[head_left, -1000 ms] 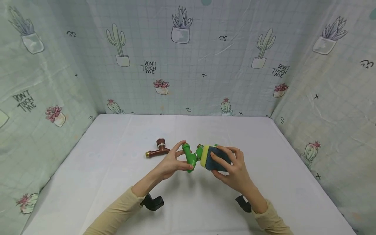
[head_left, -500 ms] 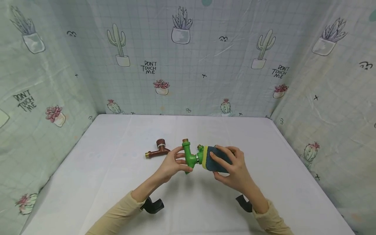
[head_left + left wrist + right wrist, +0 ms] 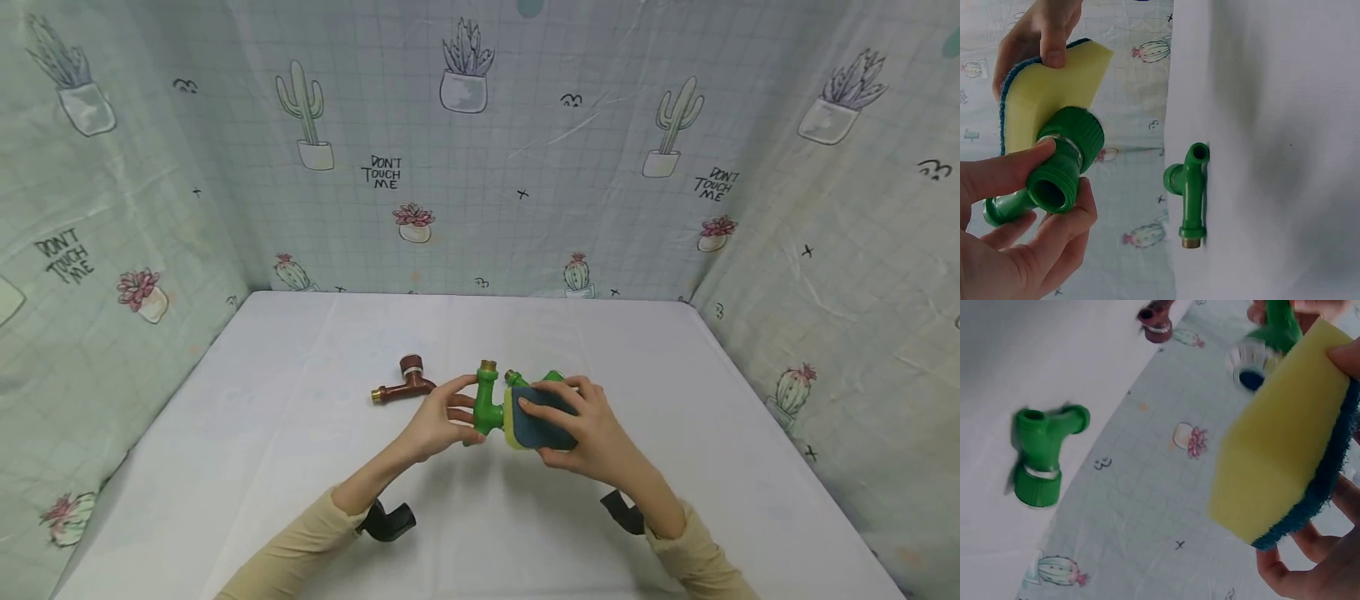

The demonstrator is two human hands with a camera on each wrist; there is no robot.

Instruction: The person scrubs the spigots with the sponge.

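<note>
My left hand holds a green plastic tap above the table, thumb on one side and fingers on the other. In the left wrist view the tap's ribbed collar lies right against the sponge in the picture; firm contact cannot be confirmed. A yellow sponge with a dark blue scouring side is gripped by my right hand. Its yellow face is turned to the tap, its blue face to my right fingers. A second green tap lies on the table behind the sponge, partly hidden in the head view.
A brown tap with a brass-coloured end lies on the white table, left of the green ones. Black pieces sit at both wrists. Patterned cloth walls with printed cacti border the table's back and sides.
The sponge has moved left and slightly down against the tap's picture position. The held tap has turned more upright and shifted a little right, then stands closer to the sponge.
</note>
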